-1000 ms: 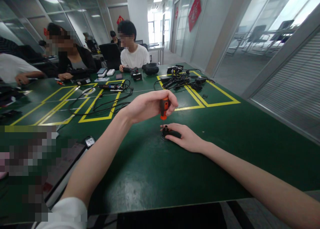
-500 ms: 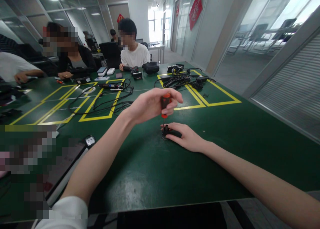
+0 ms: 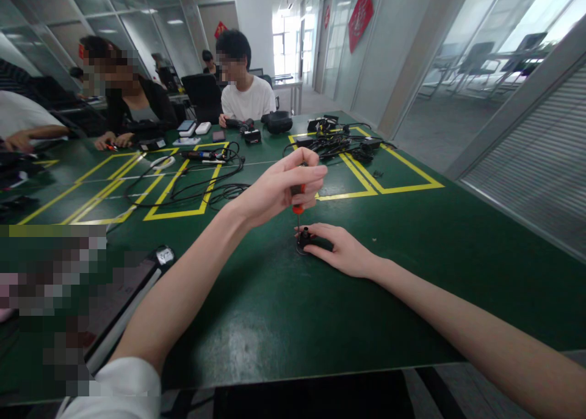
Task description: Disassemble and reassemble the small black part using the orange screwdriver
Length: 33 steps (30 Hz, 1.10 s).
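Note:
My left hand [image 3: 286,184] is closed around the dark and orange handle of a screwdriver [image 3: 298,209], held upright with its thin shaft pointing down. The shaft reaches a small black part [image 3: 304,242] lying on the green table [image 3: 256,297]; whether its tip sits in a screw, I cannot tell. My right hand [image 3: 341,248] grips that black part from the right, thumb on the near side and fingers on the far side. A short dark cylinder stands up from the part beside the shaft.
Black cables and adapters [image 3: 334,145] lie piled at the back right, among yellow tape outlines [image 3: 403,190]. More cables [image 3: 229,168] spread at left centre. A dark flat device [image 3: 123,303] lies by my left forearm. Co-workers [image 3: 249,95] sit along the far side.
My left hand has turned on the screwdriver handle, its thumb now lying across the front and fingers curled more. My right hand and the black part have stayed in place.

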{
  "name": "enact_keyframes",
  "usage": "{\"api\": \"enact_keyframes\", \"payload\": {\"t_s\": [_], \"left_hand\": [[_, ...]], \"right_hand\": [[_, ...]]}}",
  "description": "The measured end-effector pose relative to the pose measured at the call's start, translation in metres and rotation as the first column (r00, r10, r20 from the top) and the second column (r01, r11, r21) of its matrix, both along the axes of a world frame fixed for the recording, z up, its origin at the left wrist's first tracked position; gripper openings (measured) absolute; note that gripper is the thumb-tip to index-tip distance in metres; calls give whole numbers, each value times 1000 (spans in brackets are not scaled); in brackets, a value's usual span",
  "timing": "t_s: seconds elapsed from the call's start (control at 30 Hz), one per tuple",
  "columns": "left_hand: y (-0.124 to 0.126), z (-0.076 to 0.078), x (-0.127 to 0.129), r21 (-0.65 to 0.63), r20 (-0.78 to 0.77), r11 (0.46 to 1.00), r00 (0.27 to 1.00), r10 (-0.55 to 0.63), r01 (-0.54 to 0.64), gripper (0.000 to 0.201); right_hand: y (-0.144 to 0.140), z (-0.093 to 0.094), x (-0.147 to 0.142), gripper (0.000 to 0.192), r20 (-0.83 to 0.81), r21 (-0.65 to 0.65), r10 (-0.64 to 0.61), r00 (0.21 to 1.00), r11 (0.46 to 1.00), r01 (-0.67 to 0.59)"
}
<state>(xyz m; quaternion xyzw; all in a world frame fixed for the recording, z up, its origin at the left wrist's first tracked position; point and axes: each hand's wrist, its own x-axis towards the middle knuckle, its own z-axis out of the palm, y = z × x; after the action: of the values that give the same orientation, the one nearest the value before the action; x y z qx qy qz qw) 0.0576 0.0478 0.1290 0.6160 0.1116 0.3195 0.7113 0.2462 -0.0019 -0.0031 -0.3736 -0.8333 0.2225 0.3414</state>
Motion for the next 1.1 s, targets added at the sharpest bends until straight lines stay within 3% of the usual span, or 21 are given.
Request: {"api": "enact_keyframes", "payload": {"t_s": [0.07, 0.2, 0.27, 0.33, 0.43, 0.53, 0.63, 0.7, 0.8, 0.9, 1.1], "left_hand": [[2, 4, -3, 10, -40, 999, 998, -42, 43, 20], [6, 11, -14, 120, -151, 986, 984, -96, 114, 29], [3, 13, -16, 210, -190, 975, 981, -30, 70, 26], [-3, 14, -14, 315, -195, 948, 974, 118, -52, 21], [-11, 13, -8, 487, -115, 829, 921, 373, -275, 24], [-17, 10, -3, 668, -84, 672, 865, 494, -319, 20], [-21, 11, -2, 829, -108, 494, 790, 603, -263, 11], [-25, 14, -5, 915, -126, 369, 757, 642, -161, 7], [-32, 20, -11, 976, -170, 215, 737, 654, 34, 23], [-36, 22, -14, 975, -221, 152, 704, 675, 160, 32], [-34, 20, -13, 966, -257, 150, 696, 671, 212, 29]], "right_hand": [[0, 0, 0, 26, -4, 3, 3, 1000, 1000, -3], [0, 0, 0, 25, -4, 8, 7, 1000, 1000, -7], [0, -1, 0, 24, -4, 7, 0, 1000, 1000, 0], [0, -1, 0, 24, -10, 4, -6, 1000, 1000, 6], [0, -1, 0, 24, -20, -2, -2, 1000, 1000, 2], [0, -2, 0, 24, -19, 2, -1, 1000, 1000, 1], [0, -2, 1, 24, -10, 2, -11, 1000, 1000, 11], [0, -2, 1, 23, -7, -2, -11, 1000, 1000, 11], [-1, -1, 1, 22, -1, -10, -16, 1000, 1000, 16], [-2, 0, 1, 25, 18, -40, -32, 999, 999, 33], [-2, -2, 0, 22, 1, -26, -31, 1000, 999, 31]]}}
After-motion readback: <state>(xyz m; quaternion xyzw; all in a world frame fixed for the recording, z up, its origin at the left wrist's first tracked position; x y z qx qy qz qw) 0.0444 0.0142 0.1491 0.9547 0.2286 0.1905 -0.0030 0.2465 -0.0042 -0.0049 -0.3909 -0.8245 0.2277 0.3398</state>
